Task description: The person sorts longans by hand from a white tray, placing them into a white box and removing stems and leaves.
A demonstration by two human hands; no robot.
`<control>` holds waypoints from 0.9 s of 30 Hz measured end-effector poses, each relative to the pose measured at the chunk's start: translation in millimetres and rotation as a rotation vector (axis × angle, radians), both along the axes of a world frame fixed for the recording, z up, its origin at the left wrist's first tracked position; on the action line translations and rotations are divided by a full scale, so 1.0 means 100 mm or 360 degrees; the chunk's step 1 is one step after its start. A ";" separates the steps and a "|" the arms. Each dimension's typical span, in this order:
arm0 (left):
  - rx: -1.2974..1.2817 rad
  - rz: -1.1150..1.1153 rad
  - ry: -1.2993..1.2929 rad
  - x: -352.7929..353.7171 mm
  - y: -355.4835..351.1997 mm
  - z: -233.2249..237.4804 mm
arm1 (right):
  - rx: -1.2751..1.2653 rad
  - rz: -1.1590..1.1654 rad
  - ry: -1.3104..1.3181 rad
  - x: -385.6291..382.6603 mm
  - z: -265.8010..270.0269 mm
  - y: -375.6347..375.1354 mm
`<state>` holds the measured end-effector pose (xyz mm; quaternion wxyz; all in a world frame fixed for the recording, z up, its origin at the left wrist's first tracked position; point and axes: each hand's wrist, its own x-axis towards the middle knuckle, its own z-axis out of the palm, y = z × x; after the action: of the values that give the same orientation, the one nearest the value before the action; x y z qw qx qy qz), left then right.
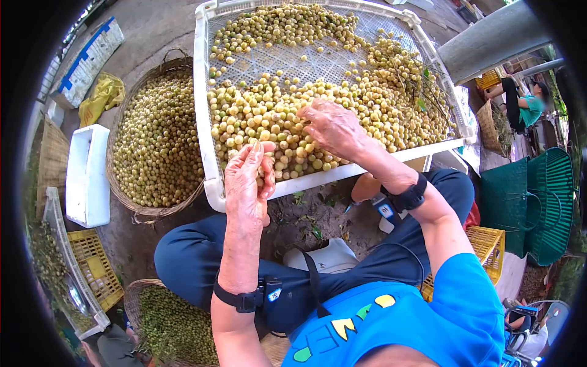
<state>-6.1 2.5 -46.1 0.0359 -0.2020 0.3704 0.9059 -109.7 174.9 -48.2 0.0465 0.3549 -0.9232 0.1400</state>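
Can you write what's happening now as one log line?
left hand: fingers pinched at tray near edge | right hand: on fruit in tray | left of tray: basket of fruit

The right hand (333,128) rests fingers-down on the yellow-green fruits (263,110) in the white perforated tray (205,122); the left hand (247,183) is raised at its near rim, fingers against thumb. A round basket (153,212) of fruit stands just left
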 end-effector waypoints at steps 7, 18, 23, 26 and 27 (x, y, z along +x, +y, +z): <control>0.0226 0.0057 -0.0114 0.03 -0.09 -0.04 | -0.0159 -0.0171 -0.0556 -0.18 0.03 0.03; 0.0329 0.0094 -0.0108 0.06 -0.11 -0.01 | -0.1076 -0.0230 -0.1410 -0.14 0.11 0.24; 0.0530 0.0151 -0.0059 0.05 -0.12 0.03 | -0.1019 0.0004 -0.2020 0.49 0.46 0.32; 0.0626 0.0085 -0.0012 0.05 -0.13 0.03 | 0.0077 0.0688 -0.0715 0.82 0.20 0.27; 0.0641 0.0079 -0.0029 0.05 -0.13 0.05 | 0.0066 0.0687 -0.0718 0.84 0.17 0.27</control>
<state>-0.8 -10.1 -41.3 0.0566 -0.2081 0.1763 0.9604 -25.9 201.6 -31.6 -0.1976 0.5034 -0.8163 0.2031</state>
